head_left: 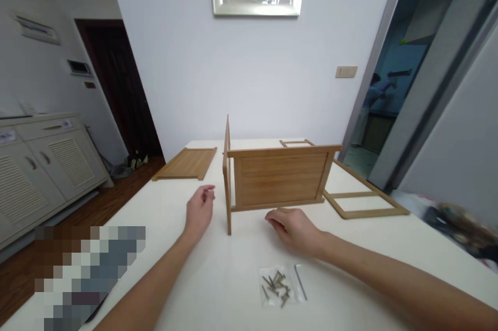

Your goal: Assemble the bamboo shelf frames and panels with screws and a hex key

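Observation:
My left hand (199,212) hovers over the white table just left of an upright wooden frame (229,217), apart from it. Its fingers are curled together; anything in them is too small or hidden to see. A wooden panel (282,180) stands on its long edge, its left end meeting that frame. In front of the panel's lower edge is my right hand (295,228), fingers bent and pressed together, their contents hidden. Nearer me lie a clear bag of screws (275,284) and a thin hex key (300,283).
Another wooden panel (184,162) lies flat at the table's back left. On the right lies an open wooden frame (369,214), partly behind the standing panel. A wall rises behind the white table (218,289). A person (375,96) is visible through the doorway at right.

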`<state>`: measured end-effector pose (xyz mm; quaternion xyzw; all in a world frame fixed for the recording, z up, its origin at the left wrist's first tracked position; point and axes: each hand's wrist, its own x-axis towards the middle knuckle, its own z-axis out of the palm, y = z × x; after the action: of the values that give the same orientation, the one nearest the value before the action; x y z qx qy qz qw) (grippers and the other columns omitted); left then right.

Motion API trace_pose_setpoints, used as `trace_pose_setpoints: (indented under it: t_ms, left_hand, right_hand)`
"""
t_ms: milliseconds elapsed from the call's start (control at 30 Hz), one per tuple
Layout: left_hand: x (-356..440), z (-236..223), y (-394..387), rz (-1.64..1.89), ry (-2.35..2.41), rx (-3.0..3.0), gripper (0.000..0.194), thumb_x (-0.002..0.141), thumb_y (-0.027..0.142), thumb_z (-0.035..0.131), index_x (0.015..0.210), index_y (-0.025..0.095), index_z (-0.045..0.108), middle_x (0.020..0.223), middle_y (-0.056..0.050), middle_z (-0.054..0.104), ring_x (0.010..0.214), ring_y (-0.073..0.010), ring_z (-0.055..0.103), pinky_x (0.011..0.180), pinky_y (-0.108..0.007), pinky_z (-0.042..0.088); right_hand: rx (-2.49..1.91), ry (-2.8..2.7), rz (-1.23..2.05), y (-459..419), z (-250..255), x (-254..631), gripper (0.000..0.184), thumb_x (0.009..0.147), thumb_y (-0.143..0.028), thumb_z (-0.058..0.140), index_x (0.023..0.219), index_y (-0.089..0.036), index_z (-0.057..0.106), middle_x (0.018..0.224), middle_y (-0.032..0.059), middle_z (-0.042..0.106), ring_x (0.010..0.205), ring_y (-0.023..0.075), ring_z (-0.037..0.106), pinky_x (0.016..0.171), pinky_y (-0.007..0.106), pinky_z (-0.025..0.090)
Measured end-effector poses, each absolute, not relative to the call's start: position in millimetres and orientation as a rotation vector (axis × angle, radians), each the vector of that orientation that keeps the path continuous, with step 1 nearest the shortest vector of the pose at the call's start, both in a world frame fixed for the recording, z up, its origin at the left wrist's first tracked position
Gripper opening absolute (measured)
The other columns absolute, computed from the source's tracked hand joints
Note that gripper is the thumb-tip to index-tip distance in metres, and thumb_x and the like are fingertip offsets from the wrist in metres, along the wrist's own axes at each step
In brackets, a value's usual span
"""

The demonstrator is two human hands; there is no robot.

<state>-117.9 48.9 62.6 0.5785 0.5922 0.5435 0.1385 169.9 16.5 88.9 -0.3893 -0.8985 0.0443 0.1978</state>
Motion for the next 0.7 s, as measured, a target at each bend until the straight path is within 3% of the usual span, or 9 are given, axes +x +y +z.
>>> trace_pose_setpoints:
  t_ms: [67,133,267,433,700]
  left_hand:
    - [-113,78,39,1.757,1.731,1.598,0.031,0.092,0.037,0.041,0.106,0.017,0.061,0.079,-0.002,0.062,0.072,-0.0158,0.059,0.067,-0.027,0.047]
    - [-105,91,26,2.102,1.627,1.589,0.025,0.09,0.039,0.051,0.098,0.018,0.061,0.077,0.0,0.06,0.066,-0.0133,0.057,0.062,-0.025,0.047]
    - [-82,104,-8,2.345,1.302,1.95,0.011,0.088,0.025,0.057,0.096,0.018,0.06,0.078,0.0,0.061,0.061,-0.0108,0.056,0.057,-0.023,0.046]
    - [-45,101,-41,1.937,0.853,2.617,0.013,0.087,0.011,0.051,0.096,0.02,0.055,0.073,-0.001,0.064,0.058,-0.0125,0.058,0.057,-0.025,0.049]
    - [-11,72,-40,1.304,0.714,3.035,0.014,0.09,0.011,0.043,0.091,0.019,0.055,0.06,0.0,0.059,0.051,-0.0156,0.056,0.052,-0.029,0.046]
  right_hand:
    - [-1.155,-2.457,0.299,4,95,187,0.025,0.084,-0.011,0.047,0.091,-0.018,0.07,0.085,0.0061,0.072,0.073,0.0152,0.063,0.067,0.024,0.044]
    - [-1.242,-2.471,0.483,-7,105,203,0.02,0.08,-0.012,0.053,0.085,-0.017,0.072,0.081,0.0049,0.07,0.068,0.0143,0.06,0.063,0.023,0.043]
    - [-1.291,-2.599,0.748,-24,116,223,0.016,0.076,-0.017,0.062,0.087,-0.018,0.072,0.086,0.0048,0.068,0.072,0.0146,0.059,0.063,0.022,0.043]
    - [-1.28,-2.624,0.773,-30,106,223,0.016,0.079,-0.019,0.061,0.092,-0.019,0.071,0.091,0.0044,0.066,0.078,0.0154,0.059,0.068,0.023,0.044]
    - [-1.277,-2.688,0.715,-29,104,216,0.018,0.079,-0.007,0.048,0.084,-0.016,0.063,0.085,0.0048,0.063,0.076,0.015,0.056,0.07,0.024,0.044]
